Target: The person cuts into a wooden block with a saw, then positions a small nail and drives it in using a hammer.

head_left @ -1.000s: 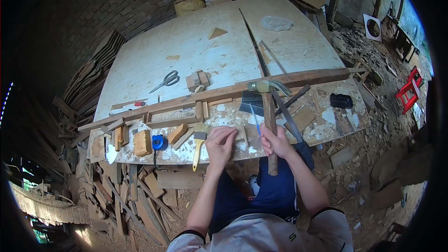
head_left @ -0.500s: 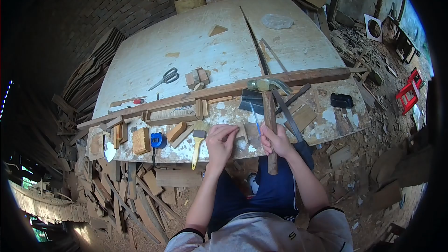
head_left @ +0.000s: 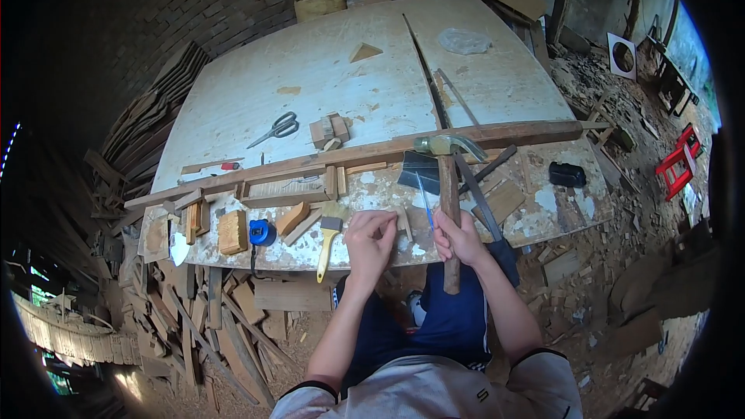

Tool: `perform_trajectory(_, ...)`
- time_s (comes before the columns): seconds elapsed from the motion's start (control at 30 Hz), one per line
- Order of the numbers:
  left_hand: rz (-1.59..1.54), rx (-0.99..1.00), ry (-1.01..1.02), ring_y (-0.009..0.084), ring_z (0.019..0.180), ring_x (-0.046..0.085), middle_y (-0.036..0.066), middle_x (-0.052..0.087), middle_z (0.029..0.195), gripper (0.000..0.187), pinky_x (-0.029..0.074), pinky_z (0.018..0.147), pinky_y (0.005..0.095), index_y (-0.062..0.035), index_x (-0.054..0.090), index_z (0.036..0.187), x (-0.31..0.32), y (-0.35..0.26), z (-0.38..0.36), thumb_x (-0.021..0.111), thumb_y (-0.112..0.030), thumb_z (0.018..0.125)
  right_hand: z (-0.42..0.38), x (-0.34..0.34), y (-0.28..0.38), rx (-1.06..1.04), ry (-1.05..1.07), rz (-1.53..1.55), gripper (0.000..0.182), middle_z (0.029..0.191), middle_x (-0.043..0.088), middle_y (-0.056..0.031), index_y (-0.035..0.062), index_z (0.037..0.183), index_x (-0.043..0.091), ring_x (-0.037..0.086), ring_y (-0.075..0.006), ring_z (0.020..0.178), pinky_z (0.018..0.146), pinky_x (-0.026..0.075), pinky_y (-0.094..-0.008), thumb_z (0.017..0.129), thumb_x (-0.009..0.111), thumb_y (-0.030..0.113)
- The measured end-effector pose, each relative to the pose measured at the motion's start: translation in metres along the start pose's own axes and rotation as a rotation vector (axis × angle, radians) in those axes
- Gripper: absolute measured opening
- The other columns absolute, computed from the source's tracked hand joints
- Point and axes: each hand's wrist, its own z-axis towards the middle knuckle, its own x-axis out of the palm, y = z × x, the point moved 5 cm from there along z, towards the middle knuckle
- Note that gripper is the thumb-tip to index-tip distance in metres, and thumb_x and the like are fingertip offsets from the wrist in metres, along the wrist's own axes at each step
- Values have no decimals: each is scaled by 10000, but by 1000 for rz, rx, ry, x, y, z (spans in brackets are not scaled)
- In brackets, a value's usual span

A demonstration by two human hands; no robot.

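Observation:
My right hand (head_left: 459,239) is closed around the wooden handle of a claw hammer (head_left: 449,186), whose metal head is up over the bench and whose handle end points toward me. Beside it on the bench is a thin blue pen-like tool (head_left: 424,195). At the bench's front edge my left hand (head_left: 369,242) has thumb and fingers pinched together next to a small wooden piece (head_left: 404,223); what is in the pinch is too small to make out. A yellow-handled paintbrush (head_left: 327,247) lies just left of that hand.
A long wooden beam (head_left: 372,147) crosses the bench (head_left: 555,209). On the left are a blue tape measure (head_left: 262,232), wood blocks (head_left: 233,233) and a small wooden tray (head_left: 283,200). Scissors (head_left: 275,129) lie beyond the beam, a black case (head_left: 567,174) at right. Scrap wood litters the floor.
The camera view has shifted slightly. My left hand stays pinched by the wooden piece, and my right hand keeps its grip on the hammer in nearly the same place.

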Motion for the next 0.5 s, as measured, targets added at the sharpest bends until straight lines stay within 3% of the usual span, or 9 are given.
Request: perform_trajectory(0.5,-38,67,-184,267,939,734,104,785,965,209,574,856,367,-32,834,1013,13,4,-15,805,60,826,1,0,-4,-15,2,-6,346,647,513,-10,46,1003,544,504,-97,433,412,472,-285,1150,565,358)
